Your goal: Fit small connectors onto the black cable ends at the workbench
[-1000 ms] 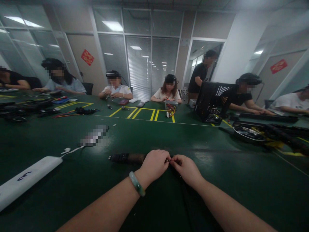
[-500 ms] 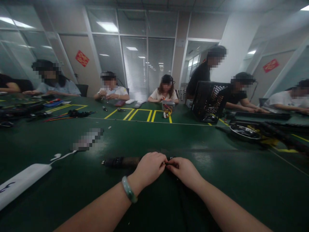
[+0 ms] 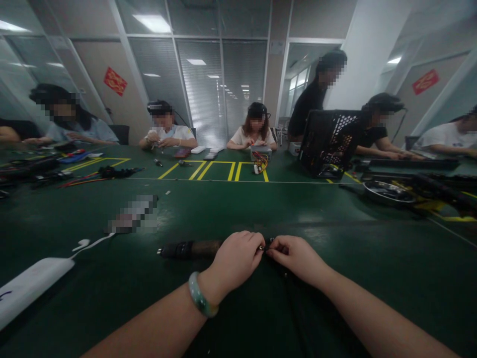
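My left hand, a green bangle on its wrist, is closed in a pinch at the near middle of the green table. My right hand is pinched too, and their fingertips meet on a small dark part that is too small to name. A dark cylindrical tool lies flat just left of my left hand, partly hidden behind it. Dark cable runs from the hands toward me.
A white power strip lies at the near left, with a blurred object behind it. Several seated people work along the far and side edges. A black perforated case, a metal dish and cable bundles lie farther off.
The view has shifted a little to the right and tipped. Both hands stay pinched together on the same spot, with only slight finger movement.
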A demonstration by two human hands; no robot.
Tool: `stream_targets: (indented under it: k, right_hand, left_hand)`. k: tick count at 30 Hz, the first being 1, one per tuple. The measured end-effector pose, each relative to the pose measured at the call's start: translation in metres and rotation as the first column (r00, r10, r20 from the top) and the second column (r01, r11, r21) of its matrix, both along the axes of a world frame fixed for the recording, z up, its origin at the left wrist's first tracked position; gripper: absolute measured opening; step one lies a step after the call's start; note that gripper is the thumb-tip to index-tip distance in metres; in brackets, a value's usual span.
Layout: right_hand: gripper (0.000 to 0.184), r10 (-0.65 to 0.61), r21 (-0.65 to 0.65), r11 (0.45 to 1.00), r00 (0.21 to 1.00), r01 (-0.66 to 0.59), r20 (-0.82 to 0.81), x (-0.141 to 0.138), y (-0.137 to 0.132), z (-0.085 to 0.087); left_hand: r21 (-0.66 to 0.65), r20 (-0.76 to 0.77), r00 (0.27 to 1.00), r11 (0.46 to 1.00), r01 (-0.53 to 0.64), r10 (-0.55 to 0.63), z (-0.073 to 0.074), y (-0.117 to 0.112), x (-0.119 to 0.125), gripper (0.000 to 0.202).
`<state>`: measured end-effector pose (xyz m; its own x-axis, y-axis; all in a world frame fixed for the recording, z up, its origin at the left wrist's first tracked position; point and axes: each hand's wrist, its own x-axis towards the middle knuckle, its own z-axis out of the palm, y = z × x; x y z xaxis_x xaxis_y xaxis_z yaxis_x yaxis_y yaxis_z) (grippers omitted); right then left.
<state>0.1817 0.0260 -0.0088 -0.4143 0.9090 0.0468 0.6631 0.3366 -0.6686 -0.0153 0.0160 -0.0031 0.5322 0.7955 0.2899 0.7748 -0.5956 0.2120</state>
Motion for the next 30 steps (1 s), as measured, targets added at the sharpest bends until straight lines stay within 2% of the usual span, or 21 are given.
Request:
stream_targets:
  k: [4, 13, 18, 24, 27, 30]
  right_hand:
    - [0.016, -0.029, -0.018, 0.999, 0.996, 0.027, -0.081, -0.0037, -0.0035, -0.005]
    - [0.015, -0.03, -0.012, 1.0, 0.994, 0.029, -0.102, -0.0037, -0.0017, -0.0093]
    - [0.016, -0.054, -0.028, 0.998, 0.986, 0.051, -0.155, -0.004, -0.0034, -0.0067]
    - [0.016, -0.064, -0.06, 0.997, 0.979, 0.053, -0.192, -0.0039, -0.0037, -0.005]
    - [0.015, -0.046, -0.054, 0.998, 0.978, 0.035, -0.205, -0.0046, -0.0033, -0.0048]
    - [0.014, -0.036, -0.049, 0.998, 0.981, 0.027, -0.193, -0.0051, -0.0032, -0.004]
  left_hand:
    - [0.008, 0.022, 1.0, 1.0, 0.022, -0.022, -0.0009, 0.0004, -0.0012, 0.009]
    - [0.008, 0.073, 0.995, 0.998, 0.061, -0.061, -0.0026, 0.0018, -0.0018, 0.012]
    - [0.014, 0.054, 0.998, 0.999, 0.041, -0.042, -0.0036, 0.0014, -0.0006, 0.012]
    - [0.05, 0.068, 0.996, 0.997, -0.052, 0.048, -0.002, -0.0009, 0.0014, 0.015]
    - [0.113, 0.078, 0.996, 0.992, -0.05, 0.041, -0.0009, -0.0022, 0.0014, 0.01]
    - [0.116, 0.077, 0.997, 0.993, -0.025, 0.016, -0.0028, -0.0021, 0.0012, 0.008]
